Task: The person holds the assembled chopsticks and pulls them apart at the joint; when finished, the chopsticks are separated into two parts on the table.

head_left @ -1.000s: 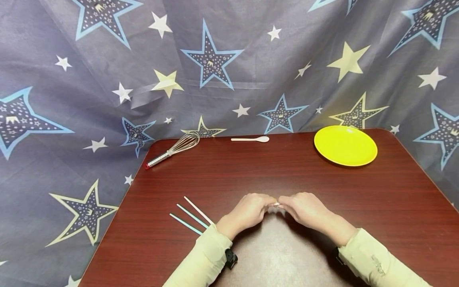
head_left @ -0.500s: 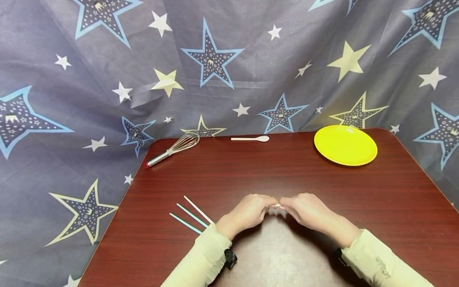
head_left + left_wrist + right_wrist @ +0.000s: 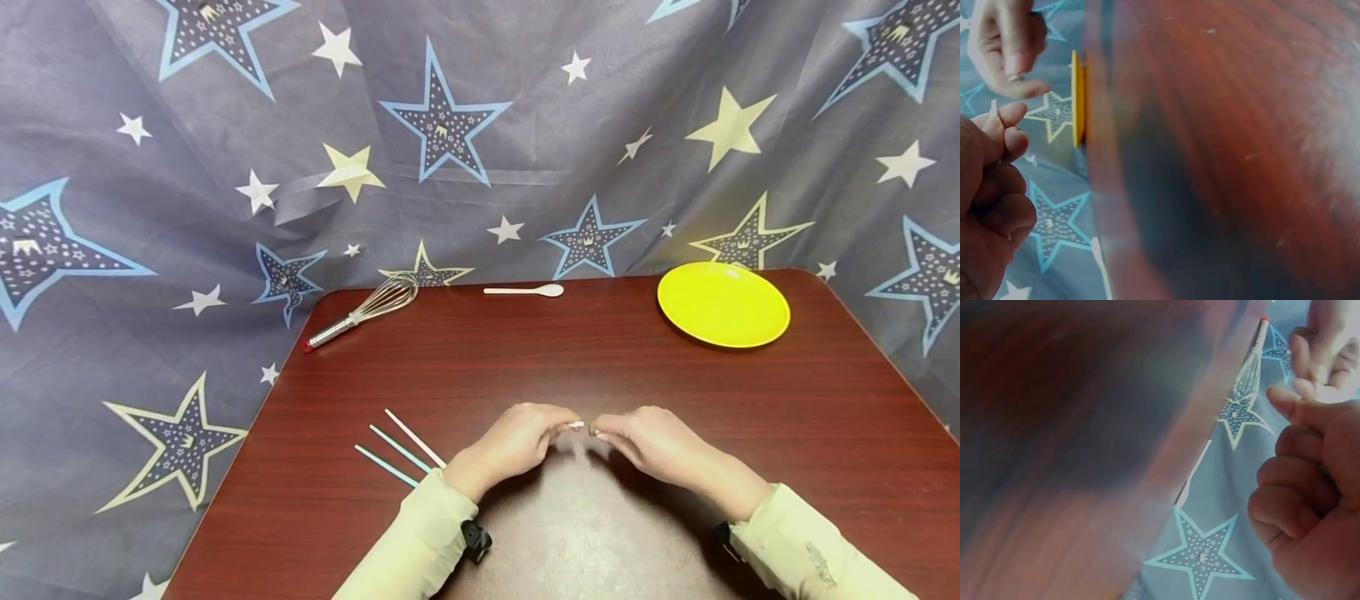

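Over the near table [image 3: 585,367], the left hand [image 3: 522,435] pinches a small white piece [image 3: 577,425], its end jutting rightward, probably for easy reach by the right hand [image 3: 651,442], whose curled fingers' hold cannot be told

Small white piece [image 3: 577,424] in left grip [image 3: 517,442]

- The place seemed a cloth-backed recording spot; what sort of room held it could not be told.
- A grey cloth [image 3: 457,218], printed with stars and creased, hung as a backdrop behind the table [image 3: 525,358].
- The table had a red-brown, wood-grain top.
- A whisk [image 3: 358,317], spoon [image 3: 523,291] and plate [image 3: 723,304] lent a kitchen note.
- Black wrist devices [image 3: 476,542] suggested filming.
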Demonstrator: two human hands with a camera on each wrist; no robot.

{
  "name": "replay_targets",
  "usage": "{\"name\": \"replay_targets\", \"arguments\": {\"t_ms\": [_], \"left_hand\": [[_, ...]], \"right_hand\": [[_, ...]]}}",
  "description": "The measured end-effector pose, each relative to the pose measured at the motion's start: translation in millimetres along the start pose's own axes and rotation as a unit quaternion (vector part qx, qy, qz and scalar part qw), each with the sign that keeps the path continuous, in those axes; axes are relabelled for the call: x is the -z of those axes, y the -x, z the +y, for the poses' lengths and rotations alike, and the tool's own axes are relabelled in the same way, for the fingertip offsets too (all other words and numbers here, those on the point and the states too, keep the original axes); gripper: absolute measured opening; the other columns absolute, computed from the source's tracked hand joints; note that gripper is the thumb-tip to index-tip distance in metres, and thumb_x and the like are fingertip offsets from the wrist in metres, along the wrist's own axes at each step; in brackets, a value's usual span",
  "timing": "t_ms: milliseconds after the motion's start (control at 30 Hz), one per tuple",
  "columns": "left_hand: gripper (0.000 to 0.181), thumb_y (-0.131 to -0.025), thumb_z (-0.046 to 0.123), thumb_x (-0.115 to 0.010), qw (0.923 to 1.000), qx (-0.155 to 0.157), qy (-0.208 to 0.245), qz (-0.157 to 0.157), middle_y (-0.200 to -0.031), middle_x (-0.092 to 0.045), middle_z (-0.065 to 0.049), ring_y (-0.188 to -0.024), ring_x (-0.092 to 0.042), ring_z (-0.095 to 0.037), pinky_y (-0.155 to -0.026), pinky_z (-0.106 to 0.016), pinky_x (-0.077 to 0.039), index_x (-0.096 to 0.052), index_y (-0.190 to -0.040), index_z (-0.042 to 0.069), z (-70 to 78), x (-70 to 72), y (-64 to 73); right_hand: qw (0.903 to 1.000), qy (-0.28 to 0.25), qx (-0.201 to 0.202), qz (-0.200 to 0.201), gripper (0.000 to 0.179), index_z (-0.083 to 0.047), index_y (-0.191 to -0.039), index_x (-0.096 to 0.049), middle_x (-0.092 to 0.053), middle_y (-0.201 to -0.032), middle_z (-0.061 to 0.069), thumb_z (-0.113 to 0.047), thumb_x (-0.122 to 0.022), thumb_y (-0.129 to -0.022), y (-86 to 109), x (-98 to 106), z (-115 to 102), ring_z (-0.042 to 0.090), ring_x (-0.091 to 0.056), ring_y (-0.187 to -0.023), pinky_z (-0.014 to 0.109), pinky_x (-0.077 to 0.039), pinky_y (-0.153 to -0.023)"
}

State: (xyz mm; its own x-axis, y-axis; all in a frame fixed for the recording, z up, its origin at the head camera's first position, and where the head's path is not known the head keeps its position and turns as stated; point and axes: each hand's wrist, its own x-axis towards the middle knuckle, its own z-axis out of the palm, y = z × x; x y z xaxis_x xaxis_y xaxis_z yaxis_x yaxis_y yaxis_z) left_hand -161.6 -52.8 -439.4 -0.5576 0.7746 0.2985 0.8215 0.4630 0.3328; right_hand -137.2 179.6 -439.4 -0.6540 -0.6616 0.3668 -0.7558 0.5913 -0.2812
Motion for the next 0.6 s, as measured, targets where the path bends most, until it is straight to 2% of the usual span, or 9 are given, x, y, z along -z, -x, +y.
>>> {"name": "replay_targets", "arguments": {"t_ms": [100, 200, 400, 500, 600], "left_hand": [[0.017, -0.099, 0.017, -0.056, 0.9999, -0.006, -0.008, 0.014, -0.097, -0.07, 0.007, -0.087, -0.065, -0.006, -0.079, -0.024, -0.051, -0.07, -0.108, 0.014, 1.1, 4.3, -2.2], [0.017, -0.1, 0.018, -0.054, 0.9996, 0.006, -0.025, 0.008, -0.097, -0.07, 0.006, -0.087, -0.065, -0.008, -0.078, -0.027, -0.051, -0.069, -0.107, 0.014, 2.1, 6.7, -3.9], [0.015, -0.099, 0.011, -0.053, 0.9964, 0.057, -0.057, -0.025, -0.099, -0.068, 0.002, -0.086, -0.065, -0.013, -0.073, -0.031, -0.051, -0.065, -0.108, 0.011, 1.3, 4.6, 1.0], [0.015, -0.097, 0.006, -0.054, 0.9955, 0.065, -0.06, -0.034, -0.09, -0.063, 0.002, -0.079, -0.059, -0.012, -0.07, -0.03, -0.049, -0.063, -0.108, 0.01, 0.2, 2.0, 3.3], [0.018, -0.095, 0.003, -0.054, 0.9955, 0.061, -0.06, -0.04, -0.084, -0.055, 0.005, -0.076, -0.053, -0.009, -0.07, -0.027, -0.047, -0.061, -0.11, 0.01, -1.3, -1.5, 3.9]], "right_hand": [[1.0, 0.0, -0.01, -0.002, 0.022, -0.019, -0.078, -0.051, -0.031, -0.06, -0.017, -0.011, -0.069, -0.089, 2.6, 2.2, 3.2, 0.001, -0.032, -0.051, 0.022, -0.033, -0.049], [0.999, 0.006, -0.043, -0.004, 0.024, -0.018, -0.077, -0.048, -0.031, -0.06, -0.016, -0.012, -0.067, -0.091, 3.8, 4.7, 7.6, 0.003, -0.034, -0.05, 0.024, -0.035, -0.049], [0.9942, 0.004, -0.105, -0.023, 0.015, -0.007, -0.093, -0.054, -0.052, -0.068, -0.007, 0.001, -0.064, -0.086, 8.6, 12.2, 26.3, 0.01, -0.05, -0.057, 0.032, -0.044, -0.052], [0.9927, -0.013, -0.113, -0.041, 0.019, -0.003, -0.097, -0.053, -0.058, -0.074, -0.003, 0.008, -0.061, -0.084, 10.7, 16.1, 37.4, 0.012, -0.055, -0.063, 0.034, -0.047, -0.057], [0.992, -0.024, -0.117, -0.04, 0.019, -0.002, -0.098, -0.052, -0.061, -0.077, -0.002, 0.011, -0.056, -0.085, 12.2, 16.4, 47.2, 0.015, -0.058, -0.066, 0.035, -0.049, -0.061]]}}
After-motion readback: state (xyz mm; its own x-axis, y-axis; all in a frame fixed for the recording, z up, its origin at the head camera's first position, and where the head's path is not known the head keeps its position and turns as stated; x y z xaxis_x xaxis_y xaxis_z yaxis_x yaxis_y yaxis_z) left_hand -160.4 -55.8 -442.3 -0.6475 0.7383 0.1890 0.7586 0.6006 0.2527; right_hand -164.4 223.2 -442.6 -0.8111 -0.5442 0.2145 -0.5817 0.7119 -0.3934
